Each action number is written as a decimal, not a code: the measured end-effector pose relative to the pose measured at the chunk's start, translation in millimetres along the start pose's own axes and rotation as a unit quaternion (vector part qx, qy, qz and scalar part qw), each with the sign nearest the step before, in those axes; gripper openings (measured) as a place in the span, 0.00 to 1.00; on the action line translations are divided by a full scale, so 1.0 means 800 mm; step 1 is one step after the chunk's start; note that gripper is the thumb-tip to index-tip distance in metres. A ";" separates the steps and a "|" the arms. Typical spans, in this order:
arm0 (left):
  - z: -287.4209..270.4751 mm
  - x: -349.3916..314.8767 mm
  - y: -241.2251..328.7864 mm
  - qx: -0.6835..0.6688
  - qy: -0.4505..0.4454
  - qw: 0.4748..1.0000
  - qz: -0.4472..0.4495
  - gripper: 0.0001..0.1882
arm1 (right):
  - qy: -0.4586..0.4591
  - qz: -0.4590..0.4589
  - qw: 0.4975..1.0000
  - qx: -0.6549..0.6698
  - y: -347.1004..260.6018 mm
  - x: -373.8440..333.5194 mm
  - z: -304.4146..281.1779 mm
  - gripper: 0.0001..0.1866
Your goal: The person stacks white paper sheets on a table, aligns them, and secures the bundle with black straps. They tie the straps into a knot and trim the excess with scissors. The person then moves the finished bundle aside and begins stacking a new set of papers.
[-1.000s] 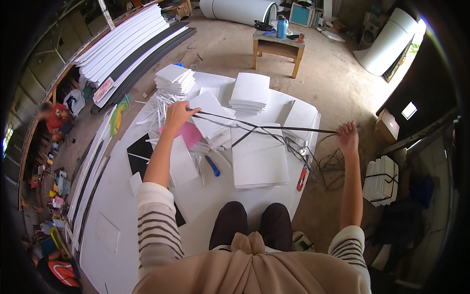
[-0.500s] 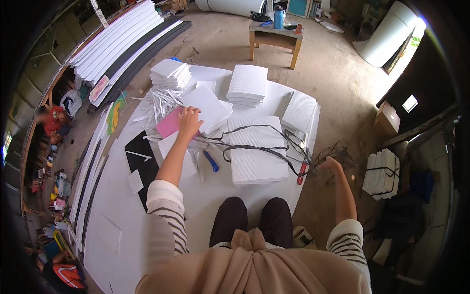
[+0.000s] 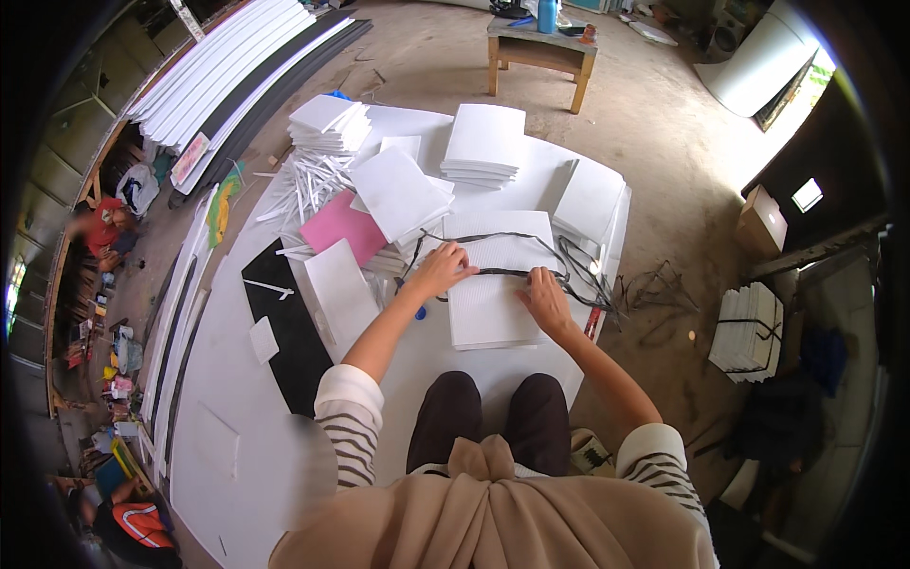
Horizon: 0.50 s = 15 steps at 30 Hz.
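Observation:
A stack of white rectangular sheets [image 3: 495, 318] lies in front of my knees on the white work surface. Across its top runs a thin black strap [image 3: 500, 272], stretched between my two hands. My left hand [image 3: 442, 273] is closed on it near the stack's left edge. With bent fingers, my right hand [image 3: 547, 302] grips the strap toward the right edge. A second run of strap [image 3: 502, 235] loops over the far part of the stack. Beside my left wrist a blue-handled tool [image 3: 420, 312] is mostly hidden. A red tool [image 3: 592, 323] lies to the right, next to tangled strap.
More white stacks [image 3: 483, 142] [image 3: 588, 201] stand farther back. White strips [image 3: 318, 185], a pink sheet [image 3: 343, 228] and a black sheet [image 3: 299, 322] lie left. A strapped bundle [image 3: 749, 327] sits on the floor at right. Two people are at far left.
My left hand has left the pink sheet and moved right to the strap. My right hand has come in from beyond the right edge onto the stack. The strap's near run now lies straighter.

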<state>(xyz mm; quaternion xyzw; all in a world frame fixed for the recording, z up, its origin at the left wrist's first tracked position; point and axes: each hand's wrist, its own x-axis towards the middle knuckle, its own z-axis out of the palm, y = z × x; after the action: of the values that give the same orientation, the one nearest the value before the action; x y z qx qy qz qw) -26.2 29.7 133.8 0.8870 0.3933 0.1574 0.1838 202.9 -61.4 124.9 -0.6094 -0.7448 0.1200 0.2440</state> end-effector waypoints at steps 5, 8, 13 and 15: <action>0.006 -0.013 0.005 0.029 0.015 0.998 0.049 0.13 | 0.081 0.047 0.994 -0.058 0.010 -0.009 0.011 0.18; 0.002 -0.010 0.000 -0.028 0.035 0.997 0.056 0.11 | 0.106 0.040 0.991 -0.078 0.011 -0.014 0.008 0.20; -0.037 0.032 0.038 -0.095 -0.081 0.992 -0.024 0.10 | 0.101 -0.019 0.992 -0.067 0.020 0.002 0.002 0.20; -0.048 0.046 0.036 -0.054 -0.040 0.998 0.023 0.10 | 0.113 -0.073 0.990 -0.036 0.019 0.023 0.004 0.14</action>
<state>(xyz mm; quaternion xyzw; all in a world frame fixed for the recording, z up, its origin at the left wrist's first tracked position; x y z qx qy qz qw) -0.5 47.4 185.6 0.8904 0.3559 0.1471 0.2427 211.6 -39.8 118.5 -0.5711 -0.7591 0.0056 0.3124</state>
